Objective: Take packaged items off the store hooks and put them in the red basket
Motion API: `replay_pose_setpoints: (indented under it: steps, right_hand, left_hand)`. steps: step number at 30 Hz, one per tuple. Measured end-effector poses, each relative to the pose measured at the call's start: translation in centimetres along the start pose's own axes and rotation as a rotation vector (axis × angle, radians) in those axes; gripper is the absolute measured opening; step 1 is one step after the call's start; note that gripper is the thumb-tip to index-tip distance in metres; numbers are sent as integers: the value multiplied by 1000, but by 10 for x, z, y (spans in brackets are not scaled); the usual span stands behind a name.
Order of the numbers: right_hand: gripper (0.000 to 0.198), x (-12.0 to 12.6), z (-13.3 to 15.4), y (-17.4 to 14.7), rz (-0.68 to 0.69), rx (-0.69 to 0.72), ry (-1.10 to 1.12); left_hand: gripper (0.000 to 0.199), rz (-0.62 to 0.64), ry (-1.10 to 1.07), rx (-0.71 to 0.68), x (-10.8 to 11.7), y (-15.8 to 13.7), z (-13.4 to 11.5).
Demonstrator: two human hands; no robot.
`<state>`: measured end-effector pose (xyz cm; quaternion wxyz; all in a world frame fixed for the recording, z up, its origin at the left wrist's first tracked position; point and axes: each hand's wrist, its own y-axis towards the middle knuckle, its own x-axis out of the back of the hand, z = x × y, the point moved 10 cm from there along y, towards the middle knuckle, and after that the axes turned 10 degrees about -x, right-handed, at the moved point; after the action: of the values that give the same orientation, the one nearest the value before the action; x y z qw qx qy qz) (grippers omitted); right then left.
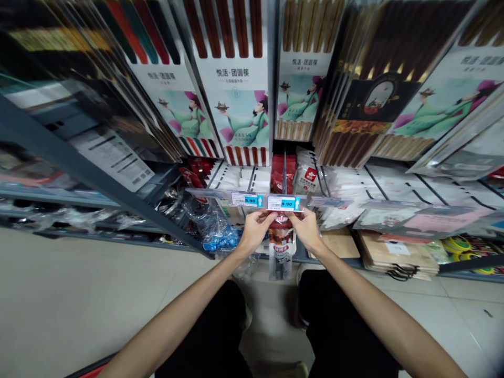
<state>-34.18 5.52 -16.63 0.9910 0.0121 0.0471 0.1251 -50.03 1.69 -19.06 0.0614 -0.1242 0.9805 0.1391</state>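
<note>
A red and clear plastic packet (281, 247) hangs upright just below a blue and white price label (283, 202); its lower end is see-through, with dark contents I cannot make out. My left hand (255, 229) pinches its upper left edge, and my right hand (307, 228) grips the upper right edge. Both thumbs point inward near the label strip. Behind the label, more red packets (282, 173) hang on a metal hook. Fingers behind the held packet are partly hidden.
Boxed chopsticks (246, 94) hang in rows above. White packs (255, 178) fill neighbouring hooks. Wooden boards (394, 254) lie on the low shelf at right. A blue plastic-wrapped bundle (220, 236) is at left. A grey shelf post (102, 178) slants across the left side.
</note>
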Motion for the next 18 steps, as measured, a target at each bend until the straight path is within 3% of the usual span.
replay_pose_setpoints:
  steps: [5,10,18]
  right_hand:
    - [29,4,16,-4,-101,108,-8]
    - [22,4,21,-7,-233,156,-97]
    - [25,2,23,-8,-323,63,-72]
  left_hand:
    - [40,49,11,-61,-8,-2,-6]
    - [33,-88,36,-153,-1,-4,-20]
    - [27,-19,216,-258,-9,-7,-24]
